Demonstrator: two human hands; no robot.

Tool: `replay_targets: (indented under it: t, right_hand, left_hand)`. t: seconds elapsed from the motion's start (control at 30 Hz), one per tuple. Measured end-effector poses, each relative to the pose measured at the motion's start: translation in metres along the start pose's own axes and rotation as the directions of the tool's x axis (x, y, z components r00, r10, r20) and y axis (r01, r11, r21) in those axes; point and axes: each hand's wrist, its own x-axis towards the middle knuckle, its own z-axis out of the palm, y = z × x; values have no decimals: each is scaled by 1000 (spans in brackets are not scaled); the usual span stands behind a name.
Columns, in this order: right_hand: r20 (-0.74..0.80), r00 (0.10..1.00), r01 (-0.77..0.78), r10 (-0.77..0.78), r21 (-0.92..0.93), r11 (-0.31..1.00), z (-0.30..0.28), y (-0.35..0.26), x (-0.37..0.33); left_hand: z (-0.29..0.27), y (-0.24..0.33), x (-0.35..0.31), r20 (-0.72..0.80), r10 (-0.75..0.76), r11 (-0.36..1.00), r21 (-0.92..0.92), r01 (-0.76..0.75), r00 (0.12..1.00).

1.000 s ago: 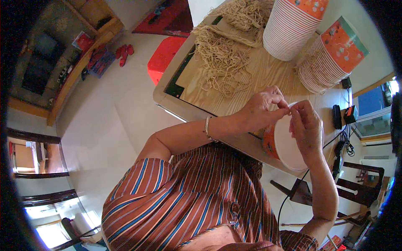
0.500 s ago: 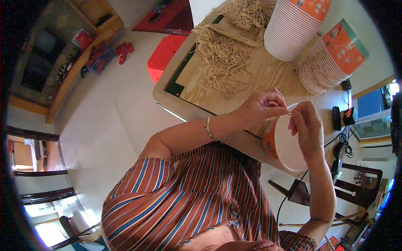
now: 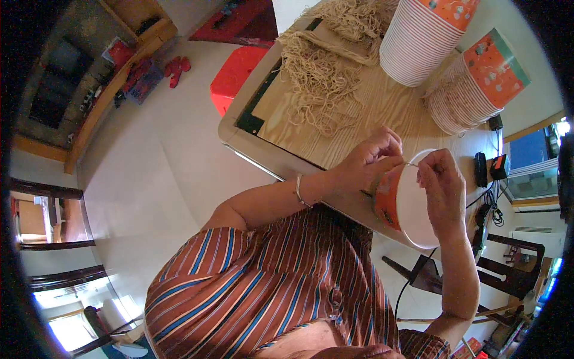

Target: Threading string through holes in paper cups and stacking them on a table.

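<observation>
Over the rim of an orange and white paper bucket (image 3: pixel 388 200) at the near table edge, my two hands face each other. My left hand (image 3: pixel 372 160), a bangle on its wrist, is closed in a pinch. Opposite it, my right hand (image 3: pixel 443 191) also pinches with fingertips together. A short thin piece of string (image 3: pixel 411 164) spans the gap between the fingertips. The bucket lies tilted, its white inside facing right. Farther back on the table a loose heap of tan string (image 3: pixel 326 75) spreads out.
Two stacks of nested paper buckets stand at the back right, a tall stack (image 3: pixel 418 45) and a shorter stack (image 3: pixel 463 96) with string draped on it. Black adapters and cables (image 3: pixel 495 203) lie at the right edge. A red stool (image 3: pixel 236 78) is beyond the table's left side.
My fingertips have moved slightly apart, and the string between them now shows more. My left hand has shifted a little left, the right hand slightly right and down.
</observation>
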Motion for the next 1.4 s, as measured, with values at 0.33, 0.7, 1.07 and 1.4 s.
replay_targets:
  t: [0.33, 0.7, 1.07, 1.4]
  right_hand:
    - [32, 999, 8, -11, 107, 994, 8, -1, 1]
    - [69, 998, 16, -10, -85, 996, 1, 4, 9]
    - [115, 993, 56, -40, -139, 989, 4, 10, 16]
    - [101, 995, -21, 0, 203, 979, 0, -14, 10]
  left_hand:
    - [0, 4, -10, 20, 147, 928, 344, -145, 989]
    - [-13, 24, 2, -5, -8, 992, 125, 9, 1000]
    - [-12, 4, 13, 120, -20, 997, 77, 11, 993]
    - [-21, 5, 19, 233, 179, 957, 185, -225, 956]
